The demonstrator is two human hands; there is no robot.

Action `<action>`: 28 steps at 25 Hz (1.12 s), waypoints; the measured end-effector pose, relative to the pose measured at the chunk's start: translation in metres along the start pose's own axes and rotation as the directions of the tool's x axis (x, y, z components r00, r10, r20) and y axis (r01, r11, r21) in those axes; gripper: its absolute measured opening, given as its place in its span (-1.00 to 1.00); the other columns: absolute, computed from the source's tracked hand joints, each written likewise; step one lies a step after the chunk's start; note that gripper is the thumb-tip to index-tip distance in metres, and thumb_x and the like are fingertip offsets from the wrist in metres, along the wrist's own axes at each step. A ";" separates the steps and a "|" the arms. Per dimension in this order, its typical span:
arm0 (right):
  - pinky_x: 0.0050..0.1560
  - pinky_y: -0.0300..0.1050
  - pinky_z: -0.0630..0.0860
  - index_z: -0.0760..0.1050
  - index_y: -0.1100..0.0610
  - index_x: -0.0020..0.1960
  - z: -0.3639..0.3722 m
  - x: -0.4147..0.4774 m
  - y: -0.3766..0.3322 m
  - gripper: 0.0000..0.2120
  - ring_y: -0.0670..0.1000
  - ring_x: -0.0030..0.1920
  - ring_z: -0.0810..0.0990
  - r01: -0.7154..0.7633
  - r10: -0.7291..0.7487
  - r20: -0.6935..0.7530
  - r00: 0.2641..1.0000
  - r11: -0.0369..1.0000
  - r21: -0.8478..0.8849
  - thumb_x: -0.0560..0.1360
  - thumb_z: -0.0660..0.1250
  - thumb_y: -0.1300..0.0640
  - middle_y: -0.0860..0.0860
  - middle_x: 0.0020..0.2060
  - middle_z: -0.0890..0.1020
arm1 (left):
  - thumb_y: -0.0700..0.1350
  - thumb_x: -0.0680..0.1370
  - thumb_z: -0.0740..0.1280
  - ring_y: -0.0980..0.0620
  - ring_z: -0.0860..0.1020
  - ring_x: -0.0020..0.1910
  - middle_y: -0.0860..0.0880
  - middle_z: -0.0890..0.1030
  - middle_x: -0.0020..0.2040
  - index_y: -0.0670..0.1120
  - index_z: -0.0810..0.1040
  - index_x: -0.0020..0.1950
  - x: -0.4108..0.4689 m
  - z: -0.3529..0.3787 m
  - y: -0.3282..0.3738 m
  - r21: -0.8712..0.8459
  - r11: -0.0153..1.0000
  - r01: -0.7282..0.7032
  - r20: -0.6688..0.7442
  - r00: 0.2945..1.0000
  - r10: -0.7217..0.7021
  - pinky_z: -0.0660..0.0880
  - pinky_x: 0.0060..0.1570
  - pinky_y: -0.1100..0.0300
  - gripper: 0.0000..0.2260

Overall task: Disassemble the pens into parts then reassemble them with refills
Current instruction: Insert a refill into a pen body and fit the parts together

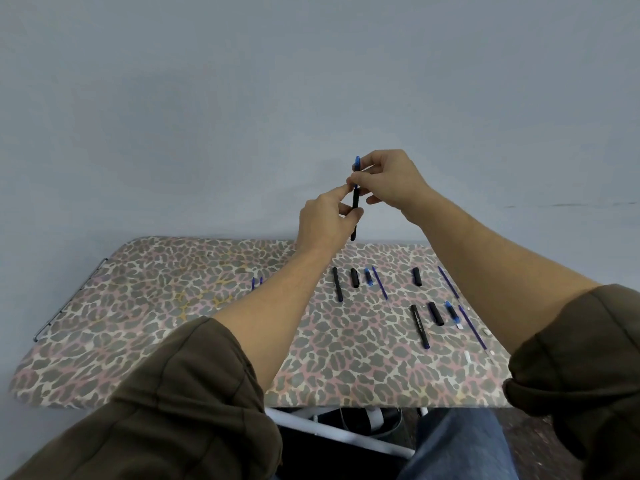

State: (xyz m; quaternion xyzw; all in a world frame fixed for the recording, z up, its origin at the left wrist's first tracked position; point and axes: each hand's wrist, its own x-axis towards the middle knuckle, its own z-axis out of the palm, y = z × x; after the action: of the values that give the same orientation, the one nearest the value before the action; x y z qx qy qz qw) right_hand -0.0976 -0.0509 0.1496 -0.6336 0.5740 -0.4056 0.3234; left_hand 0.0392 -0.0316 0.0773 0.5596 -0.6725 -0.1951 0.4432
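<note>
Grey wall, leopard-print table (173, 306). Centre frame, above the table: left hand (323, 220) grips black pen (355, 206) barrel, right hand (391, 183) pinches its blue tip end (held upright). Loose barrels (337, 284), caps (435, 313), refills (472, 327) lie right.

A plain blue-grey wall (242, 98) fills the view behind and above the left grip (325, 223) and the right grip (394, 183). Below both grips lies the table (173, 306), covered in a leopard-spot cloth of grey, pink and cream that spreads widest to the left of the left grip. At its far left edge, well apart from the grips, a dark wire rack (69, 299) juts out. Under the table's near edge, straight below the grips, white metal tubes (332, 434) slant across, with a dark, white-banded object (374, 419) that is hard to identify just above them. Low to the right is dark speckled floor (519, 420).
</note>
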 end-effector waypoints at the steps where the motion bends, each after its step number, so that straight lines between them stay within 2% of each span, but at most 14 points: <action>1: -0.13 -0.11 0.65 0.64 0.19 0.12 0.001 0.000 0.001 -0.84 0.06 -0.02 0.77 -0.004 0.004 0.005 1.000 1.000 -0.001 0.55 0.42 0.23 0.09 -0.09 0.78 | 0.01 0.55 0.45 0.02 0.68 -0.05 0.09 0.75 -0.11 0.06 0.56 0.40 0.000 0.000 0.002 0.010 1.000 0.006 0.006 1.000 -0.006 0.58 0.02 0.10 -0.59; 6: -0.12 -0.07 0.67 0.65 0.22 0.04 0.002 -0.001 0.004 -0.89 0.13 0.02 0.76 -0.013 0.013 0.009 1.000 1.000 -0.028 0.53 0.44 0.23 0.16 -0.04 0.76 | -0.02 0.55 0.46 0.07 0.69 -0.08 0.04 0.75 -0.06 0.01 0.70 0.17 0.000 -0.001 0.000 -0.001 0.999 0.035 -0.024 0.999 -0.035 0.61 0.05 0.08 -0.79; 9: -0.06 0.04 0.71 0.64 0.21 0.00 0.005 -0.003 0.005 -0.89 0.13 -0.02 0.76 -0.009 0.008 -0.018 1.000 0.997 -0.080 0.51 0.48 0.19 0.17 -0.07 0.76 | -0.02 0.55 0.46 0.07 0.69 -0.10 0.05 0.75 -0.07 0.03 0.70 0.13 -0.002 -0.004 -0.003 -0.006 0.998 0.056 -0.018 0.998 -0.056 0.60 0.00 0.13 -0.83; 13: -0.19 0.00 0.68 0.56 0.16 -0.11 0.012 -0.004 0.002 -0.72 0.10 -0.15 0.77 -0.019 0.006 -0.071 0.997 0.983 -0.183 0.44 0.57 -0.01 0.14 -0.14 0.74 | -0.01 0.54 0.47 0.07 0.69 -0.11 0.05 0.75 -0.08 0.01 0.70 0.10 -0.004 -0.006 -0.004 0.004 0.998 0.060 -0.020 0.998 -0.060 0.59 -0.03 0.15 -0.84; 15: -0.26 -0.05 0.66 0.59 0.13 -0.07 0.012 -0.004 -0.002 -0.66 0.03 -0.19 0.75 -0.044 0.036 -0.062 0.997 0.989 -0.139 0.45 0.53 -0.14 0.04 -0.13 0.74 | -0.01 0.54 0.47 0.07 0.69 -0.11 0.04 0.75 -0.08 0.01 0.69 0.11 -0.004 -0.009 -0.006 0.000 0.997 0.071 -0.025 0.997 -0.071 0.58 -0.03 0.17 -0.82; 16: -0.28 -0.09 0.63 0.62 0.11 -0.01 0.012 -0.004 -0.004 -0.69 0.01 -0.16 0.76 -0.050 0.046 -0.041 0.998 0.995 -0.085 0.48 0.50 -0.12 0.01 -0.08 0.74 | 0.00 0.54 0.47 0.07 0.69 -0.11 0.04 0.75 -0.08 0.00 0.69 0.13 -0.004 -0.011 -0.007 0.002 0.997 0.074 -0.026 0.997 -0.074 0.57 -0.03 0.17 -0.81; 18: -0.26 -0.13 0.60 0.66 0.11 0.04 0.013 -0.002 -0.005 -0.82 0.05 -0.07 0.77 -0.039 0.038 -0.010 0.999 0.999 -0.022 0.52 0.45 0.03 0.05 -0.01 0.75 | 0.00 0.54 0.48 0.08 0.69 -0.12 0.04 0.75 -0.08 0.00 0.69 0.14 -0.003 -0.014 -0.009 0.008 0.997 0.072 -0.028 0.997 -0.072 0.57 -0.04 0.19 -0.80; 20: -0.26 -0.13 0.60 0.67 0.17 0.00 0.016 0.000 -0.003 -0.87 0.10 -0.03 0.76 -0.029 0.028 -0.018 0.999 0.998 -0.051 0.52 0.45 0.12 0.11 -0.02 0.75 | -0.01 0.53 0.48 0.09 0.68 -0.14 0.04 0.75 -0.08 0.00 0.70 0.13 -0.002 -0.015 -0.010 0.008 0.997 0.071 -0.020 0.997 -0.071 0.57 -0.04 0.19 -0.81; 22: -0.29 -0.12 0.60 0.63 0.22 -0.06 0.020 0.000 -0.001 -0.79 0.08 -0.08 0.77 -0.036 0.033 -0.044 0.999 0.996 -0.086 0.48 0.52 0.07 0.12 -0.08 0.74 | 0.00 0.53 0.48 0.10 0.68 -0.14 0.05 0.75 -0.08 0.01 0.70 0.12 -0.004 -0.014 -0.012 0.012 0.997 0.075 -0.010 0.997 -0.075 0.57 -0.05 0.19 -0.81; 25: -0.29 -0.12 0.57 0.60 0.15 -0.05 0.020 -0.001 0.000 -0.72 0.03 -0.13 0.75 -0.058 0.057 -0.031 0.998 0.998 -0.037 0.47 0.51 -0.07 0.02 -0.07 0.72 | 0.01 0.53 0.49 0.10 0.68 -0.13 0.05 0.75 -0.08 0.01 0.69 0.12 -0.005 -0.014 -0.015 0.009 0.997 0.080 -0.006 0.997 -0.080 0.57 -0.06 0.20 -0.80; 28: -0.27 -0.13 0.56 0.67 0.16 0.01 0.019 0.002 0.002 -0.85 0.06 -0.09 0.74 -0.034 0.034 0.006 0.999 0.999 0.013 0.51 0.44 0.10 0.07 -0.02 0.73 | 0.01 0.52 0.50 0.10 0.67 -0.17 0.05 0.75 -0.09 0.01 0.70 0.12 -0.003 -0.015 -0.016 0.013 0.997 0.076 -0.005 0.997 -0.076 0.56 -0.07 0.21 -0.80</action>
State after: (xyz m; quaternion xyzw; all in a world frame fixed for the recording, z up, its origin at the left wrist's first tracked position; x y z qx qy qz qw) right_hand -0.0819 -0.0540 0.1394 -0.6227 0.5810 -0.4019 0.3363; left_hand 0.0607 -0.0298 0.0716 0.5881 -0.6509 -0.2062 0.4335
